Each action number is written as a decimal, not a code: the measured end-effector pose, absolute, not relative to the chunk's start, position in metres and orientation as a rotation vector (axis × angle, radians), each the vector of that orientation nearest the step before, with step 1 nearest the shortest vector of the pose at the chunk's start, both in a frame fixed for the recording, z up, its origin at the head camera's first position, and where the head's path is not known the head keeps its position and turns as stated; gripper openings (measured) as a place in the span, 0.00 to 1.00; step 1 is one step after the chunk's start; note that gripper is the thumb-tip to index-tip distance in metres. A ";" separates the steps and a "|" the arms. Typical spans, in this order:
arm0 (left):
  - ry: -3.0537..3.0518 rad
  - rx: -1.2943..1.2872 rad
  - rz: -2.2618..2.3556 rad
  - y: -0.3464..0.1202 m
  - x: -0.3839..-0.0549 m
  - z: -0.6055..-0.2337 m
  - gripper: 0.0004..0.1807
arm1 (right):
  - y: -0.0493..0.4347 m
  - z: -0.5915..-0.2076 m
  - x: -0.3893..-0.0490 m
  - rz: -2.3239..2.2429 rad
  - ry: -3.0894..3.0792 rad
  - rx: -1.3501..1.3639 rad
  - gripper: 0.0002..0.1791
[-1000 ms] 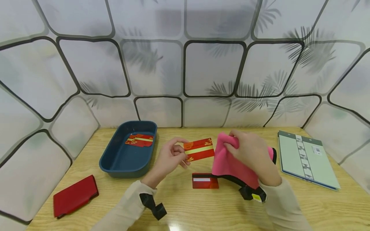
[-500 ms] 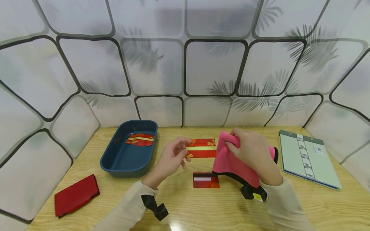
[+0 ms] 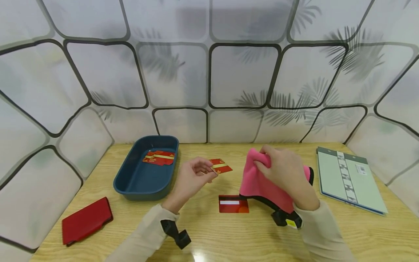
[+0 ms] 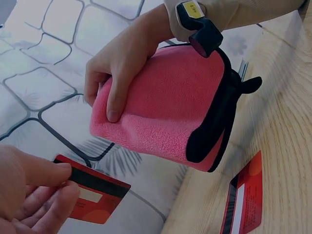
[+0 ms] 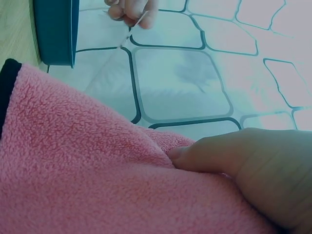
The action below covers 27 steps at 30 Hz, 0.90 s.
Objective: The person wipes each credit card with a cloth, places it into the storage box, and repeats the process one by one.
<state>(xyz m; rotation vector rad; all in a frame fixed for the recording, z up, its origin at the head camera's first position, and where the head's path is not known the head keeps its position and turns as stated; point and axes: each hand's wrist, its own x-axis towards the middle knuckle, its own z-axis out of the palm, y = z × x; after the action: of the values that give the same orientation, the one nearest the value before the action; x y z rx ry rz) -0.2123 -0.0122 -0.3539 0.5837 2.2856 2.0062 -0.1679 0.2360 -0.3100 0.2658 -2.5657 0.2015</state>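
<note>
My left hand (image 3: pixel 191 182) pinches a red card (image 3: pixel 223 166) with a gold band by its near edge, between thumb and fingers. Its other face, in the left wrist view, carries a black stripe and a white panel. The right hand (image 3: pixel 286 173) grips a folded pink plush cloth (image 3: pixel 258 183) with black edging, thumb pressed into the fold (image 5: pixel 87 161). The cloth stands to the right of the held card, apart from it. Below them a second red card (image 3: pixel 234 208) lies on the table, stripe side up, its corner close to the cloth's edge.
At the left stands a blue bin (image 3: pixel 144 194) with several red and gold cards (image 3: pixel 159 158) inside. A dark red wallet-like case (image 3: pixel 86 221) lies in front of it. Pale green folders (image 3: pixel 351 180) lie on the right. A patterned curtain (image 3: pixel 242 76) backs the wooden table (image 3: pixel 209 236).
The card in my left hand has turned from facing the head camera to a tilted, narrower view, its far end moving left, away from the cloth. The right hand and cloth stay nearly still.
</note>
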 end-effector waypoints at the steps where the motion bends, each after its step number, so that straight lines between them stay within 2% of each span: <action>1: 2.295 0.586 2.016 -0.012 -0.212 -0.353 0.08 | 0.236 -0.310 -0.168 0.202 -2.569 0.263 0.12; 9: 2.363 0.757 2.049 -0.011 -0.213 -0.355 0.08 | 0.236 -0.307 -0.165 0.210 -2.599 0.242 0.12; 16: 2.369 0.674 2.029 -0.011 -0.212 -0.353 0.14 | 0.236 -0.307 -0.166 0.217 -2.616 0.238 0.11; 22: 2.308 0.631 2.156 -0.023 -0.215 -0.344 0.07 | 0.235 -0.310 -0.169 0.225 -2.585 0.270 0.12; 27: 2.387 0.514 2.143 -0.050 -0.227 -0.334 0.06 | 0.234 -0.314 -0.171 0.246 -2.574 0.280 0.12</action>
<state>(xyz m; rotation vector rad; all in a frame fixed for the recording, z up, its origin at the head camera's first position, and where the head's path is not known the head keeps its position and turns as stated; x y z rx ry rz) -0.2266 -0.0500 -0.3340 0.5138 2.3869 2.1429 -0.1706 0.2339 -0.3135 0.2795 -2.5744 0.2462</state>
